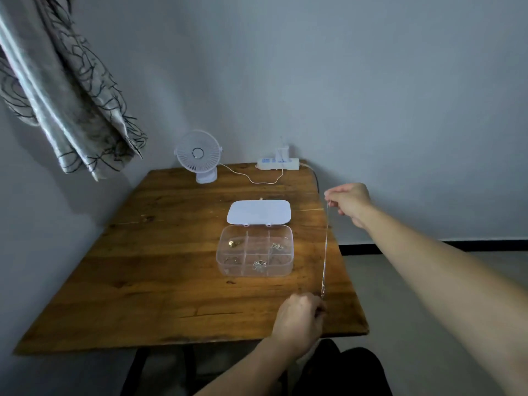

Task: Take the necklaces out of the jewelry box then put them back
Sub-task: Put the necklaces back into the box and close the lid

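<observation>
A clear plastic jewelry box (288, 254) lies open on the wooden table (160, 261), its white lid (259, 211) folded back behind it. Small pieces of jewelry sit in several of its compartments, among them a gold piece (233, 243) and silver ones (259, 264). A thin silver necklace (325, 247) is stretched nearly straight over the table's right side, to the right of the box. My right hand (350, 202) pinches its far end above the table's edge. My left hand (300, 318) pinches its near end close to the front edge.
A small white desk fan (197, 155) stands at the back of the table, its cord running to a white power strip (278, 163) by the wall. A patterned curtain (65, 90) hangs at the upper left. My dark-clothed legs (337, 370) are below the front edge.
</observation>
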